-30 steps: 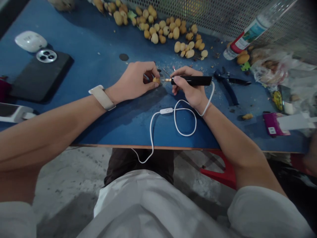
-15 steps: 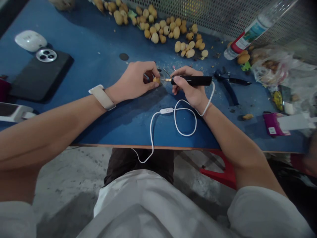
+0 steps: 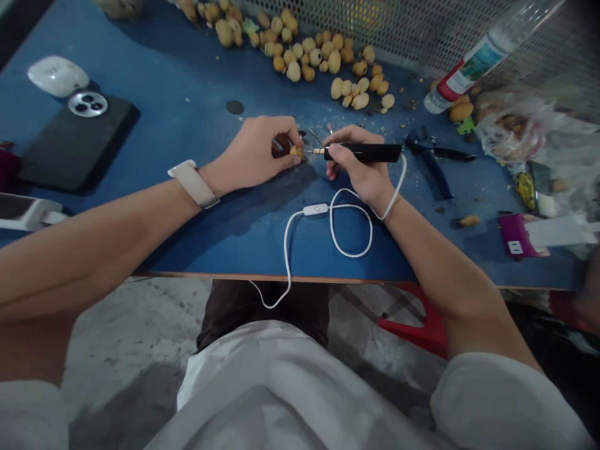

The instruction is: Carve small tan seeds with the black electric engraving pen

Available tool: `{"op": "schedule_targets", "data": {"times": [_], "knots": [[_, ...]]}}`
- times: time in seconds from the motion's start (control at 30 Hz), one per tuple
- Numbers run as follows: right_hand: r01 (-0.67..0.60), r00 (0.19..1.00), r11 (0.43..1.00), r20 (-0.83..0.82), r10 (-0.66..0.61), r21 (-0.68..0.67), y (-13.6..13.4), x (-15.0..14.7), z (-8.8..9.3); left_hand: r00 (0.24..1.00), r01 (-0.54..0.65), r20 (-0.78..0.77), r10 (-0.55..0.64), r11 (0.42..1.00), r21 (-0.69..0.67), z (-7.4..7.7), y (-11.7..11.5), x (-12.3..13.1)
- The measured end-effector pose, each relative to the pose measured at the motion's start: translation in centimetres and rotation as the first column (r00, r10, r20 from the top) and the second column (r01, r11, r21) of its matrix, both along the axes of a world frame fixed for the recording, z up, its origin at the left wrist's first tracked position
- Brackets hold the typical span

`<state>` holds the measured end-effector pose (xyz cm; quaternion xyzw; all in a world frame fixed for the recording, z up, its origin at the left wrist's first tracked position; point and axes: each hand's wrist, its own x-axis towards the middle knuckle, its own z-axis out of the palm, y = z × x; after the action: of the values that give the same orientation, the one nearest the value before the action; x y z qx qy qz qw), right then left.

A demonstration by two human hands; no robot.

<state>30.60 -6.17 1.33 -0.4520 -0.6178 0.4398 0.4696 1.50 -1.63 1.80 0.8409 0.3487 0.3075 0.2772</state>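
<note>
Between the thumb and fingers of my left hand (image 3: 257,151) is a small yellow-brown gourd (image 3: 295,151), partly covered by the fingertips. My right hand (image 3: 363,164) grips a black corded engraving pen (image 3: 370,152) like a pencil. Its thin metal tip points left and reaches close to the gourd; whether it touches I cannot tell. From the pen's back end a white cable (image 3: 351,255) loops over the blue table (image 3: 197,128), with an inline switch (image 3: 315,209), and hangs past the front edge. Pale crumbs and small bits lie around the fingertips.
Several small gourds (image 3: 307,53) line the back by a perforated metal screen (image 3: 398,25). Pliers (image 3: 434,165), a plastic bottle (image 3: 473,72), a plastic bag (image 3: 513,122) and a purple packet (image 3: 520,234) are at the right. A phone (image 3: 77,147) and a white case (image 3: 59,76) lie left.
</note>
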Motion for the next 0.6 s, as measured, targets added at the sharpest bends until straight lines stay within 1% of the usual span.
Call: {"op": "schedule_targets", "data": {"times": [0.1,0.27,0.43,0.6], "knots": [[-0.019,1.0,1.0,-0.023,0.019,-0.001,0.01,0.03,-0.05,1.0,0.008,-0.006,-0.008,1.0,-0.016,0.02,0.08,0.02],[-0.002,1.0,1.0,-0.022,0.002,-0.012,0.11,0.02,-0.2,1.0,0.023,-0.008,-0.023,1.0,0.002,0.18,0.06,0.2],[-0.026,0.999,0.999,-0.024,0.025,-0.031,0.15,0.09,-0.12,0.999,0.032,-0.006,-0.032,0.999,-0.028,0.39,-0.07,0.2],[-0.017,1.0,1.0,-0.012,0.017,-0.002,0.02,0.02,-0.02,0.999,0.028,-0.028,-0.028,1.0,-0.013,0.42,-0.09,0.13]]}}
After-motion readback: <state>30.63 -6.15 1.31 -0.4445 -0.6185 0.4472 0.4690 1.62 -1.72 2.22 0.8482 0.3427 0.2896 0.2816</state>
